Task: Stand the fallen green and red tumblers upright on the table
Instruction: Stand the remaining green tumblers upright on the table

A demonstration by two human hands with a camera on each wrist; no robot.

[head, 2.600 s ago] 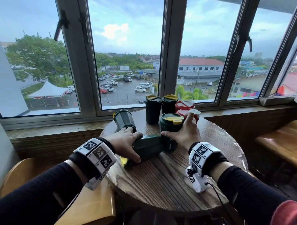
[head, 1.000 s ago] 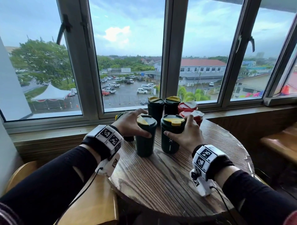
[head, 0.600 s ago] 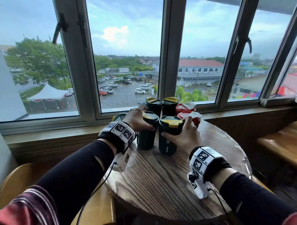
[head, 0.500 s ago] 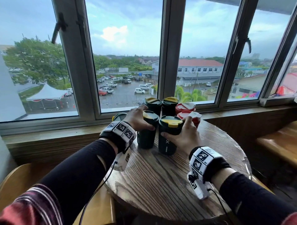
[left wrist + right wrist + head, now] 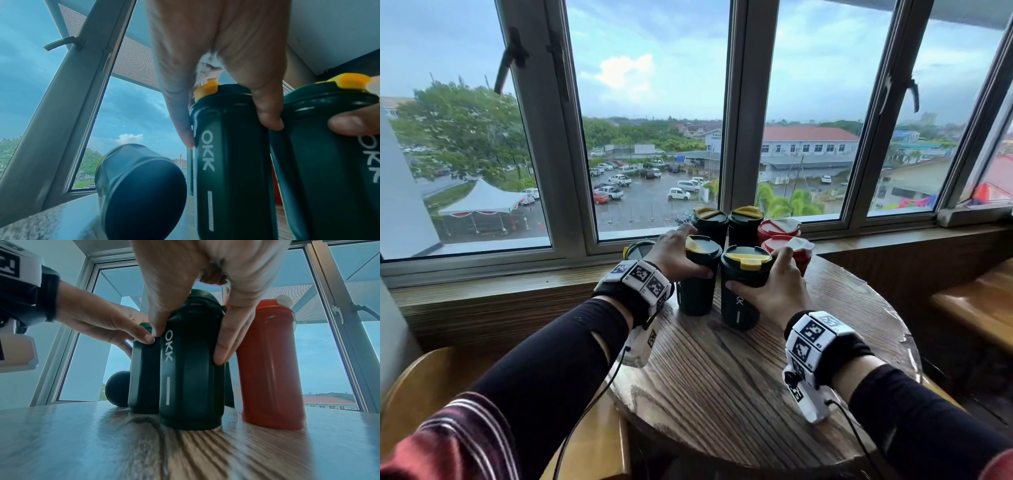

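Observation:
Two dark green tumblers with yellow lid flaps stand upright side by side on the round wooden table (image 5: 739,394). My left hand (image 5: 685,253) grips the left green tumbler (image 5: 697,291) near its lid, thumb in front and fingers behind, as the left wrist view's left hand (image 5: 228,129) shows. My right hand (image 5: 758,270) grips the right green tumbler (image 5: 741,301) (image 5: 189,378) the same way. Another green tumbler (image 5: 638,248) (image 5: 141,186) lies on its side at the far left, base towards me. A red tumbler (image 5: 269,369) stands upright just right of my right hand.
Behind the held pair stand two more green tumblers (image 5: 726,222) and two red tumblers (image 5: 779,229) near the window sill (image 5: 893,236). A wooden chair (image 5: 592,442) sits under my left arm. A wooden bench (image 5: 976,301) is at the right.
My left hand raised a fallen green tumbler upright beside the one in my right hand. Both were then slid back towards the window group. In the last half second nothing moved.

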